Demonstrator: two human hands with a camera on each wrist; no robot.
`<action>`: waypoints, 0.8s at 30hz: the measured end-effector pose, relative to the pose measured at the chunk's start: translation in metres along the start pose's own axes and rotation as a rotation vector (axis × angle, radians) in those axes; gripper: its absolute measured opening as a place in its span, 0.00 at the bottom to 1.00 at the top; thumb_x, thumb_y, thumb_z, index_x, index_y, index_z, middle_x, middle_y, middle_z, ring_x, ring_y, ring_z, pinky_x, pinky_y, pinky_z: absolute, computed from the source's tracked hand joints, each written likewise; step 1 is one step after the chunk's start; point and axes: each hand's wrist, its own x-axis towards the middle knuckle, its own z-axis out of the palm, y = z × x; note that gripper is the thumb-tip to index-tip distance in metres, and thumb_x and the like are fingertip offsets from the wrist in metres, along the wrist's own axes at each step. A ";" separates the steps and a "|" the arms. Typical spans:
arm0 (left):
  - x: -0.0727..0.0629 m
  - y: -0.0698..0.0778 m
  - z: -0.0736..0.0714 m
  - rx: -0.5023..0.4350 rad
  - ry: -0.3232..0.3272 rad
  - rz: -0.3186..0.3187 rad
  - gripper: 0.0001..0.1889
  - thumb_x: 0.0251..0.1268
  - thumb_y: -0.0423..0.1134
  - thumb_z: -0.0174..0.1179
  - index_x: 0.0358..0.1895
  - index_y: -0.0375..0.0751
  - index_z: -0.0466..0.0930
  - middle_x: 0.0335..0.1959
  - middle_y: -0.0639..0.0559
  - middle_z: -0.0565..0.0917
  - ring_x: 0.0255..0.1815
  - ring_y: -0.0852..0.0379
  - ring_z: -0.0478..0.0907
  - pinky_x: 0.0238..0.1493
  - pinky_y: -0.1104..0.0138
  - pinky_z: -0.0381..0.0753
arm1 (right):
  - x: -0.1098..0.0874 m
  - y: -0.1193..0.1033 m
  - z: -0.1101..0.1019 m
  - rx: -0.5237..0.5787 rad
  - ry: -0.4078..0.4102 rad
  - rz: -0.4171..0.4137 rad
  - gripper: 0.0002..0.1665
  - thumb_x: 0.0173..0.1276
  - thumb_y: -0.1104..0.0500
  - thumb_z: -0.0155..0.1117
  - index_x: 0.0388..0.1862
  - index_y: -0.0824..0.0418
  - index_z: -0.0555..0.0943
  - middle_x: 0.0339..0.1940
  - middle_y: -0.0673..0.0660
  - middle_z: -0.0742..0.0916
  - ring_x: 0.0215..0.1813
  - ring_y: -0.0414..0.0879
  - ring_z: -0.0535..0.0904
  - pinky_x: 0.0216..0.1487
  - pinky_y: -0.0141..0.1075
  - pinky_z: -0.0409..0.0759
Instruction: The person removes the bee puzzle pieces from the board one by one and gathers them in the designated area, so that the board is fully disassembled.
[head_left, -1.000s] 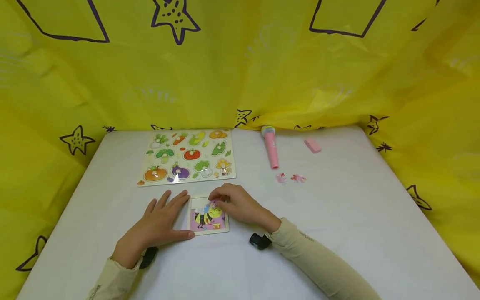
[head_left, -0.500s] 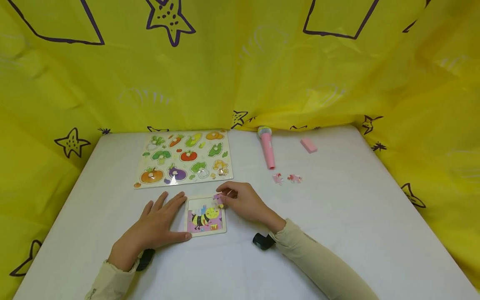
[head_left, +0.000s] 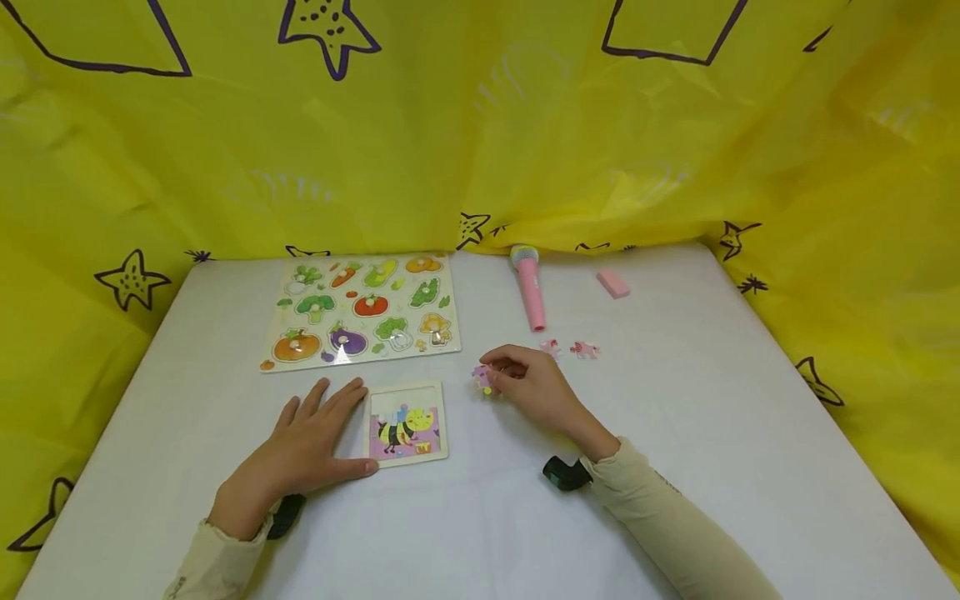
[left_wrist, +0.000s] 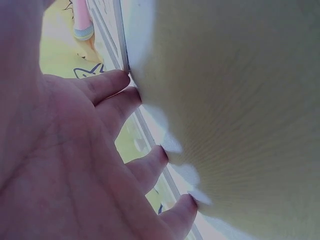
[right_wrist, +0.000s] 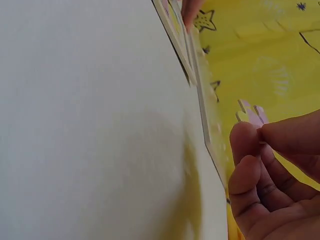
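Observation:
My right hand (head_left: 538, 390) pinches a pink-purple jigsaw piece (head_left: 482, 379) with a bit of yellow on it, held above the table to the right of the puzzle frame. In the right wrist view the jigsaw piece (right_wrist: 251, 114) sticks up between thumb and forefinger. The small square puzzle frame (head_left: 442, 417) shows a bee picture in its lower part; its upper strip is bare board. My left hand (head_left: 300, 458) lies spread at the frame's left side, thumb by the lower left corner and fingertips by the upper left one. In the left wrist view the fingers (left_wrist: 150, 170) are stretched out.
Two pink jigsaw pieces, one (head_left: 585, 349) in full sight and another (head_left: 551, 347) just beyond my right hand, lie on the white table (head_left: 675, 433). Behind them are a pink microphone (head_left: 531, 292) and a pink block (head_left: 613, 283). A vegetable puzzle board (head_left: 360, 317) lies at back left, before a yellow curtain (head_left: 420, 125).
My right hand has lifted the jigsaw piece from the upper right of the puzzle frame and carried it rightward, near the loose pieces. My left hand has stayed by the frame.

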 end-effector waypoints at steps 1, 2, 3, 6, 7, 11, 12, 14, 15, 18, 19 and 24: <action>0.000 0.000 0.000 0.001 0.002 0.001 0.57 0.59 0.65 0.76 0.84 0.40 0.60 0.86 0.41 0.60 0.84 0.25 0.44 0.75 0.24 0.41 | -0.001 0.000 -0.004 -0.001 0.012 0.003 0.12 0.75 0.68 0.67 0.54 0.66 0.88 0.35 0.55 0.90 0.35 0.51 0.85 0.37 0.34 0.81; -0.001 -0.001 -0.001 0.001 0.004 0.002 0.57 0.59 0.65 0.76 0.84 0.40 0.60 0.86 0.41 0.60 0.84 0.25 0.44 0.75 0.24 0.42 | -0.001 0.001 -0.009 -0.002 0.025 0.005 0.12 0.75 0.69 0.67 0.54 0.67 0.88 0.35 0.56 0.90 0.35 0.52 0.85 0.37 0.34 0.80; -0.001 -0.001 -0.001 0.002 0.005 0.005 0.57 0.59 0.66 0.76 0.84 0.40 0.60 0.86 0.41 0.60 0.84 0.25 0.44 0.75 0.24 0.42 | -0.002 0.001 -0.013 -0.004 0.037 0.005 0.12 0.75 0.69 0.66 0.54 0.68 0.88 0.35 0.56 0.90 0.35 0.52 0.85 0.36 0.34 0.80; -0.001 -0.003 -0.001 0.001 0.004 0.007 0.57 0.59 0.66 0.75 0.84 0.40 0.60 0.86 0.41 0.60 0.84 0.24 0.44 0.75 0.24 0.42 | -0.004 0.005 -0.026 -0.001 0.075 0.010 0.13 0.74 0.70 0.66 0.55 0.70 0.87 0.37 0.58 0.90 0.35 0.54 0.85 0.36 0.33 0.80; -0.001 -0.004 -0.001 0.002 0.006 0.007 0.57 0.59 0.66 0.75 0.84 0.40 0.59 0.86 0.41 0.60 0.84 0.24 0.44 0.75 0.24 0.42 | -0.005 0.006 -0.030 -0.001 0.086 0.010 0.14 0.74 0.71 0.65 0.56 0.71 0.87 0.38 0.58 0.90 0.36 0.54 0.86 0.36 0.33 0.81; 0.000 -0.005 -0.002 0.003 0.015 0.011 0.57 0.59 0.66 0.75 0.84 0.41 0.59 0.86 0.41 0.60 0.84 0.25 0.44 0.75 0.24 0.42 | -0.006 0.013 -0.049 -0.004 0.136 0.030 0.16 0.73 0.73 0.64 0.57 0.72 0.86 0.42 0.62 0.89 0.38 0.55 0.87 0.38 0.32 0.83; 0.000 -0.005 -0.002 0.002 0.017 0.013 0.56 0.59 0.66 0.75 0.84 0.41 0.59 0.86 0.41 0.60 0.84 0.25 0.44 0.75 0.24 0.42 | -0.007 0.014 -0.055 -0.009 0.150 0.041 0.16 0.73 0.73 0.63 0.58 0.72 0.86 0.43 0.63 0.89 0.39 0.55 0.87 0.38 0.32 0.84; 0.000 -0.006 -0.002 -0.002 0.015 0.016 0.57 0.59 0.66 0.75 0.84 0.41 0.59 0.86 0.41 0.60 0.84 0.25 0.44 0.75 0.24 0.41 | -0.009 0.018 -0.065 -0.023 0.175 0.062 0.16 0.74 0.73 0.63 0.58 0.73 0.85 0.43 0.65 0.89 0.39 0.54 0.88 0.39 0.31 0.84; 0.000 -0.006 -0.002 -0.005 0.013 0.017 0.57 0.59 0.66 0.75 0.84 0.41 0.59 0.86 0.41 0.60 0.84 0.25 0.44 0.75 0.24 0.41 | -0.010 0.020 -0.071 -0.028 0.184 0.073 0.15 0.74 0.73 0.64 0.58 0.74 0.84 0.43 0.65 0.89 0.39 0.53 0.88 0.40 0.31 0.84; 0.000 -0.005 -0.001 -0.007 0.014 0.019 0.57 0.59 0.66 0.75 0.84 0.41 0.59 0.86 0.41 0.60 0.84 0.25 0.44 0.75 0.24 0.41 | -0.013 0.024 -0.085 -0.037 0.216 0.101 0.15 0.75 0.72 0.65 0.58 0.75 0.83 0.43 0.67 0.89 0.38 0.50 0.88 0.40 0.30 0.85; 0.000 -0.005 -0.001 -0.007 0.014 0.019 0.57 0.59 0.66 0.75 0.84 0.41 0.59 0.86 0.41 0.60 0.84 0.25 0.44 0.75 0.24 0.41 | -0.014 0.026 -0.089 -0.039 0.226 0.107 0.15 0.75 0.72 0.65 0.58 0.76 0.82 0.44 0.68 0.89 0.38 0.49 0.88 0.40 0.30 0.85; 0.000 -0.004 0.000 -0.018 0.013 0.021 0.56 0.59 0.65 0.76 0.84 0.41 0.60 0.85 0.41 0.60 0.84 0.24 0.44 0.75 0.24 0.41 | -0.019 0.031 -0.108 -0.065 0.270 0.131 0.14 0.74 0.72 0.65 0.57 0.76 0.82 0.44 0.69 0.88 0.38 0.48 0.88 0.41 0.31 0.86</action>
